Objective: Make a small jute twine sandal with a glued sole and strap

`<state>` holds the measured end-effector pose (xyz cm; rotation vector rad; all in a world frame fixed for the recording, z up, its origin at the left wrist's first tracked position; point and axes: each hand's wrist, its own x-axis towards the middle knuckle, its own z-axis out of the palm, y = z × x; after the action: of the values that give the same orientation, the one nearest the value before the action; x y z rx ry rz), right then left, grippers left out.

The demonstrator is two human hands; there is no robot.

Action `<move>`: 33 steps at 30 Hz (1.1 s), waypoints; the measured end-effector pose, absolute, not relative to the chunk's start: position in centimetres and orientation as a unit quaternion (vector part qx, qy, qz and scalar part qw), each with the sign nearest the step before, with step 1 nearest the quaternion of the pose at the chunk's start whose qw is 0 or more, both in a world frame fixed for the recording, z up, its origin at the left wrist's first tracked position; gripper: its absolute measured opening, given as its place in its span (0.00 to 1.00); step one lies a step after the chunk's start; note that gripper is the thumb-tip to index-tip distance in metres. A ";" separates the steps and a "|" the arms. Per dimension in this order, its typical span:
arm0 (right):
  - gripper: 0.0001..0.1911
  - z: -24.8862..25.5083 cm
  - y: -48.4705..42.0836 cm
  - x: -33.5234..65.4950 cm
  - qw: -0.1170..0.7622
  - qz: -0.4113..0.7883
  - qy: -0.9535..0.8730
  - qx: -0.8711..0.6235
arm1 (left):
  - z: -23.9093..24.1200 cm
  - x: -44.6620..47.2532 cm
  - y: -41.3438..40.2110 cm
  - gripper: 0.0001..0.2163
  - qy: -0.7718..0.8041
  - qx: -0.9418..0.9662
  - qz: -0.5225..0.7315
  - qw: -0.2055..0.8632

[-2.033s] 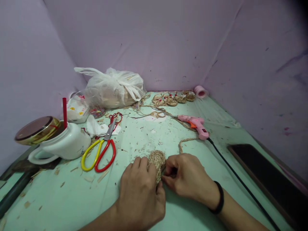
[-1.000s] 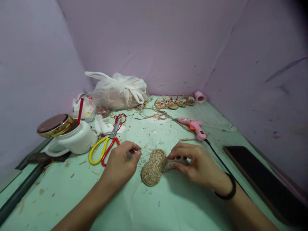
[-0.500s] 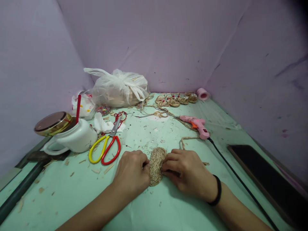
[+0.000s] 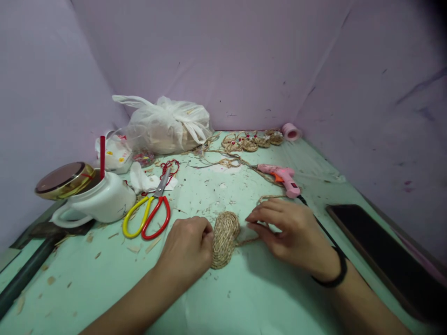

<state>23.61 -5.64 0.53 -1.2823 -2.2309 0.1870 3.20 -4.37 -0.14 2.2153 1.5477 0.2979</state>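
Note:
A coiled straw-rope sole point(image 4: 225, 239), long and rounded like a small shoe sole, stands on the green table surface in front of me. My left hand point(image 4: 190, 244) is closed on its left edge, the thumb and fingers pinching it. To the right of the sole is my right hand point(image 4: 282, 232), wearing a black wrist band, its bent fingers apart and nothing visible between them. From the sole's right side a loose rope end point(image 4: 248, 241) runs under that hand. Just beyond the right hand lies a pink glue gun point(image 4: 284, 177), its nozzle pointing left.
Scissors point(image 4: 145, 218) with yellow and red handles lie left, beside a white mug point(image 4: 111, 197) with a gold-rimmed lid. Behind are a white plastic bag point(image 4: 171, 123), small straw slippers point(image 4: 249, 142) and a pink roll point(image 4: 291, 132). A phone point(image 4: 380, 256) lies right.
My right hand has let go of the sole's right edge and moved right, its fingers parting. My left hand stays on the sole. The whole view has shifted slightly.

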 end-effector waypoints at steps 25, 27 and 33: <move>0.14 0.3 -7.2 21.1 0.341 0.600 -0.521 -0.502 | 1.9 2.9 -4.8 0.08 0.456 0.680 0.259 0.512; 0.18 0.5 -7.2 20.9 0.394 0.668 -0.430 -0.462 | 2.1 3.1 -5.4 0.10 0.404 0.708 0.264 0.516; 0.17 0.6 -6.3 20.6 0.494 0.734 -0.263 -0.384 | 1.5 3.4 -6.0 0.04 0.342 0.701 0.365 0.508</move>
<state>20.62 -6.33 0.60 -0.9320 -0.6372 1.7809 3.38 -6.04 1.47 1.6894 0.8242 0.8807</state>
